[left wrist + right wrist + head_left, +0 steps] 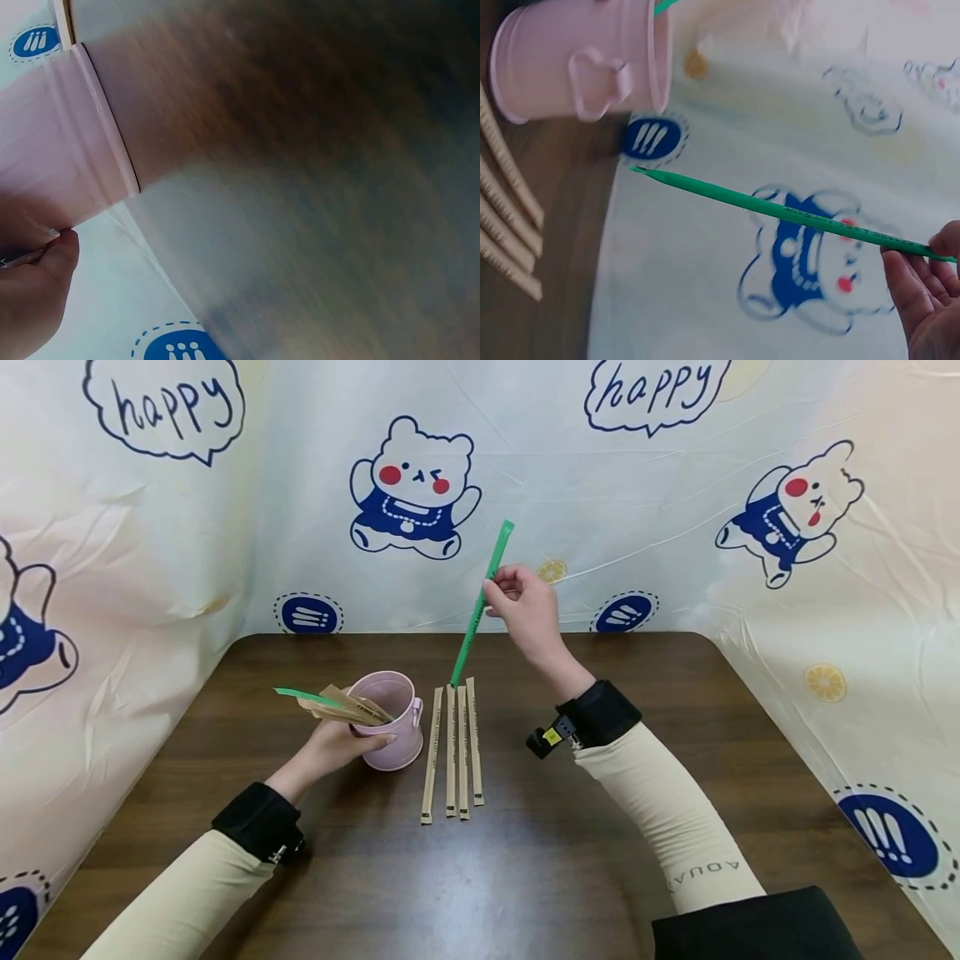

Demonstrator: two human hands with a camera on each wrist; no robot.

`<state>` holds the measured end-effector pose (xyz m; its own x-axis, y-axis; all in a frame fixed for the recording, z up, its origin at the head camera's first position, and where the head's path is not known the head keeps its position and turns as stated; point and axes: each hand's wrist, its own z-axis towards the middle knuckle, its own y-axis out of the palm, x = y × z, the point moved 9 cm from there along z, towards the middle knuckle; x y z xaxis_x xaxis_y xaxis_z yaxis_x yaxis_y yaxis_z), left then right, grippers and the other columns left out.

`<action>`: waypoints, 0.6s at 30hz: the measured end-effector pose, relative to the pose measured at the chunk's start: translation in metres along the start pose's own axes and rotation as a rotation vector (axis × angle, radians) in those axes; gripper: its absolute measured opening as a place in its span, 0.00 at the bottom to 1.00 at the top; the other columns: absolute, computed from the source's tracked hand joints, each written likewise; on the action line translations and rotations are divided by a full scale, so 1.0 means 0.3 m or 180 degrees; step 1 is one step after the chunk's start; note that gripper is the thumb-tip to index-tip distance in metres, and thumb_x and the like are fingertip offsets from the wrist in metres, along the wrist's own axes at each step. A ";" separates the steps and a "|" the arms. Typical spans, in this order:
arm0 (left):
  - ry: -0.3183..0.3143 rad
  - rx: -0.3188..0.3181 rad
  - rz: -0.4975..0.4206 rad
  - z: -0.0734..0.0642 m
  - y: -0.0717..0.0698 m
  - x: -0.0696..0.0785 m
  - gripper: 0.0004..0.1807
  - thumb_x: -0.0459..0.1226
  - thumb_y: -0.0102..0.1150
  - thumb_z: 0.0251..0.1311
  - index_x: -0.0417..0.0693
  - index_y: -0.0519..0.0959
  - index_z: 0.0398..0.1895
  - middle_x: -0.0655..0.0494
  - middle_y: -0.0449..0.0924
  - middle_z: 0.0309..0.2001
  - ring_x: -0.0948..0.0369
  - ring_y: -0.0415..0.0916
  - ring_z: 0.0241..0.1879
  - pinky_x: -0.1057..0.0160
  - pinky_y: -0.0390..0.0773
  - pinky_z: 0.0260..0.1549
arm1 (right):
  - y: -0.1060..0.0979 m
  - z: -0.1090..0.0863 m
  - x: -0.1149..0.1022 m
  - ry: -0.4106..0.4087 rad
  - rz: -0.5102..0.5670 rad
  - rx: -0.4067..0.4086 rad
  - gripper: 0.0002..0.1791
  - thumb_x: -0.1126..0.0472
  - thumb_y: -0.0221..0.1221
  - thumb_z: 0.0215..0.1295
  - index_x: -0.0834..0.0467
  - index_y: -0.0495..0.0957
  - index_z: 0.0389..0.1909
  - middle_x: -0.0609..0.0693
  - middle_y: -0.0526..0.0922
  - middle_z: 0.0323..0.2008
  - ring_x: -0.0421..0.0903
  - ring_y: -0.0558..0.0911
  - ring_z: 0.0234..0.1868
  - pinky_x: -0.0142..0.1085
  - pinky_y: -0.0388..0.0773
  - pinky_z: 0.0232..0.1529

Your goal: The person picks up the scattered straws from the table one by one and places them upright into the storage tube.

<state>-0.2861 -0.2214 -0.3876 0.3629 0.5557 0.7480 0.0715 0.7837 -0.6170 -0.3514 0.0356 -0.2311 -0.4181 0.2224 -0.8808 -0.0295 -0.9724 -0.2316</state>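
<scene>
In the head view my left hand (330, 750) grips a small pink bucket (397, 745) at the left, its thumb along the side and its other fingers mostly hidden. Brown paper-wrapped sticks (343, 704) and a green one (288, 692) poke out over the rim, leaning left. My right hand (528, 610) pinches a long green wrapped straw (480, 603) near its upper part, holding it slanted above the table's far edge. Close up in the right wrist view, the straw (780, 212) shows printing and a flat tip. Beside the bucket, several brown wrapped sticks (452, 752) lie side by side.
The brown wooden table (360, 877) has rounded far corners. A pale printed cloth (540, 468) with bears and "happy" bubbles hangs behind and at the sides. A black wrist strap with a camera (551, 737) sits on the right wrist.
</scene>
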 end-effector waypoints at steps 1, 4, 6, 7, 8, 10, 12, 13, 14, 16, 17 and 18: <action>0.0021 0.0009 0.0011 0.000 -0.001 0.003 0.29 0.29 0.74 0.56 0.28 0.72 0.57 0.37 0.82 0.48 0.75 0.71 0.44 0.80 0.71 0.47 | 0.006 -0.004 -0.022 -0.0069 0.0064 0.0002 0.12 0.65 0.59 0.73 0.71 0.76 0.49 0.65 0.85 0.43 0.34 0.84 0.35 0.37 0.87 0.44; 0.0055 0.0010 0.0030 0.001 -0.002 0.007 0.27 0.29 0.73 0.55 0.28 0.73 0.55 0.37 0.83 0.47 0.76 0.71 0.43 0.80 0.71 0.46 | 0.027 -0.021 -0.080 -0.0247 0.0228 -0.0008 0.12 0.66 0.59 0.73 0.72 0.77 0.49 0.67 0.85 0.44 0.33 0.84 0.35 0.34 0.87 0.42; 0.0063 0.0007 0.0042 0.002 -0.002 0.008 0.26 0.29 0.73 0.55 0.28 0.74 0.54 0.37 0.83 0.46 0.77 0.71 0.43 0.79 0.72 0.46 | 0.041 -0.033 -0.113 -0.0349 0.0337 -0.0012 0.12 0.67 0.59 0.72 0.72 0.77 0.49 0.68 0.85 0.43 0.39 0.87 0.35 0.33 0.87 0.42; 0.0057 0.0000 0.0044 0.003 -0.001 0.008 0.26 0.29 0.73 0.56 0.28 0.74 0.54 0.37 0.83 0.46 0.76 0.72 0.43 0.79 0.72 0.46 | 0.050 -0.042 -0.128 -0.0396 0.0356 -0.0020 0.12 0.67 0.59 0.73 0.72 0.77 0.49 0.68 0.85 0.43 0.43 0.88 0.36 0.34 0.87 0.42; 0.0042 -0.0015 0.0042 0.004 -0.001 0.006 0.25 0.29 0.73 0.56 0.29 0.74 0.54 0.38 0.83 0.47 0.76 0.72 0.43 0.79 0.72 0.47 | 0.059 -0.050 -0.140 -0.0440 0.0374 -0.0035 0.12 0.67 0.60 0.72 0.72 0.77 0.49 0.68 0.85 0.43 0.47 0.89 0.37 0.34 0.87 0.42; 0.0042 -0.0032 0.0051 0.006 0.000 0.007 0.26 0.30 0.73 0.56 0.29 0.73 0.55 0.38 0.83 0.47 0.75 0.72 0.43 0.79 0.72 0.47 | 0.084 -0.068 -0.158 -0.0512 0.0407 -0.0097 0.11 0.68 0.59 0.72 0.73 0.77 0.49 0.68 0.85 0.43 0.54 0.89 0.40 0.35 0.87 0.42; 0.0048 -0.0034 0.0072 0.006 0.000 0.007 0.26 0.29 0.73 0.56 0.29 0.73 0.55 0.38 0.83 0.47 0.74 0.72 0.44 0.78 0.72 0.47 | 0.116 -0.088 -0.166 -0.0562 0.0400 -0.0206 0.11 0.68 0.59 0.72 0.73 0.76 0.49 0.68 0.85 0.44 0.59 0.89 0.42 0.36 0.87 0.43; 0.0058 -0.0032 0.0076 0.005 0.001 0.008 0.26 0.29 0.73 0.56 0.29 0.73 0.55 0.38 0.83 0.47 0.73 0.72 0.43 0.78 0.73 0.47 | 0.135 -0.098 -0.167 -0.0576 0.0375 -0.0280 0.11 0.68 0.59 0.72 0.73 0.76 0.49 0.68 0.85 0.44 0.59 0.89 0.42 0.36 0.87 0.43; 0.0072 -0.0025 0.0087 0.005 0.001 0.008 0.25 0.29 0.73 0.56 0.29 0.73 0.54 0.38 0.83 0.46 0.73 0.73 0.43 0.77 0.73 0.46 | 0.154 -0.107 -0.166 -0.0590 0.0350 -0.0356 0.11 0.69 0.59 0.73 0.73 0.76 0.48 0.68 0.85 0.44 0.60 0.89 0.42 0.36 0.87 0.43; 0.0099 -0.0005 0.0090 0.004 0.001 0.010 0.25 0.28 0.73 0.55 0.29 0.73 0.54 0.38 0.83 0.45 0.73 0.73 0.42 0.77 0.74 0.46 | 0.192 -0.124 -0.158 -0.0592 0.0210 -0.0509 0.10 0.68 0.59 0.73 0.72 0.76 0.48 0.68 0.85 0.45 0.59 0.89 0.42 0.36 0.87 0.44; 0.0106 0.0001 0.0087 0.004 0.000 0.009 0.25 0.28 0.73 0.55 0.29 0.73 0.53 0.38 0.83 0.45 0.73 0.73 0.41 0.77 0.74 0.45 | 0.209 -0.132 -0.151 -0.0593 0.0127 -0.0586 0.10 0.68 0.58 0.73 0.71 0.76 0.48 0.67 0.85 0.45 0.59 0.90 0.42 0.35 0.87 0.43; 0.0117 0.0000 0.0070 0.004 0.001 0.009 0.24 0.28 0.73 0.55 0.29 0.74 0.53 0.38 0.83 0.45 0.74 0.73 0.41 0.77 0.74 0.45 | 0.226 -0.139 -0.142 -0.0581 0.0027 -0.0658 0.10 0.67 0.58 0.73 0.71 0.76 0.49 0.66 0.85 0.45 0.58 0.90 0.42 0.35 0.87 0.43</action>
<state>-0.2862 -0.2194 -0.3854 0.3983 0.5623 0.7247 0.0630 0.7714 -0.6332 -0.2978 -0.0369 -0.2263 -0.5749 0.1797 -0.7983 0.1529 -0.9348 -0.3206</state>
